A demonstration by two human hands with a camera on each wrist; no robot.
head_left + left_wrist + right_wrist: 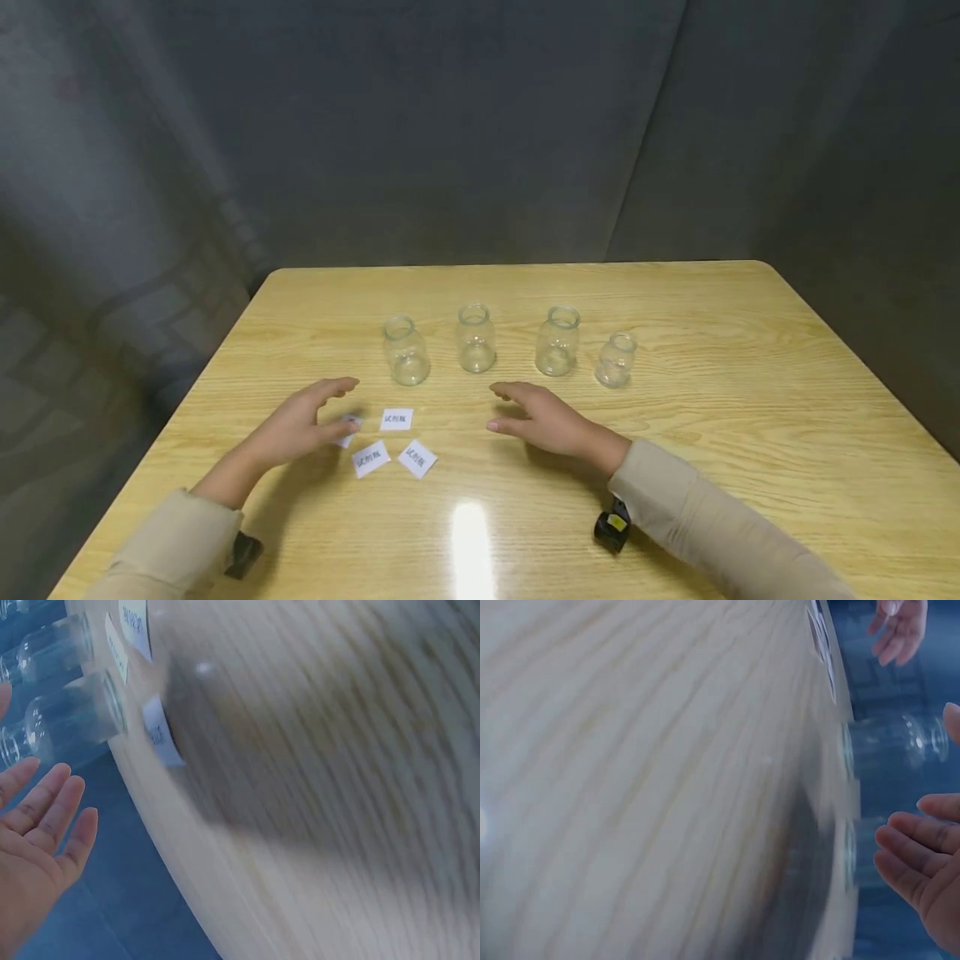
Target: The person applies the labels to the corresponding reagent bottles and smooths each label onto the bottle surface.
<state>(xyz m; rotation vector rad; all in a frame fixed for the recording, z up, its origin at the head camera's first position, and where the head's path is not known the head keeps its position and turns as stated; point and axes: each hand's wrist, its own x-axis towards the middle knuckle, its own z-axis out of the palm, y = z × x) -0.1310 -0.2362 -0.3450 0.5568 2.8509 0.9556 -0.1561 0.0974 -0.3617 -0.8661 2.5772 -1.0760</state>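
My left hand (303, 423) hovers over the left of the table with fingers relaxed and nothing in it; its thumb partly covers one white paper label (348, 435). Close by lie three more labels with printed characters: an upper label (397, 419), a lower label (371, 458) and a right label (417, 458). To the right, my right hand (546, 419) is held above the wood, empty, its palm facing left. Beyond the hands stand clear glass jars: a left jar (407, 352), a second jar (476, 338), a third jar (557, 342) and a smaller jar (616, 362).
The wooden table (720, 333) has rounded far corners and a bright light reflection near its front. A dark grey curtain (450, 133) hangs behind it. A black wrist device (612, 527) sits below the right sleeve (697, 496).
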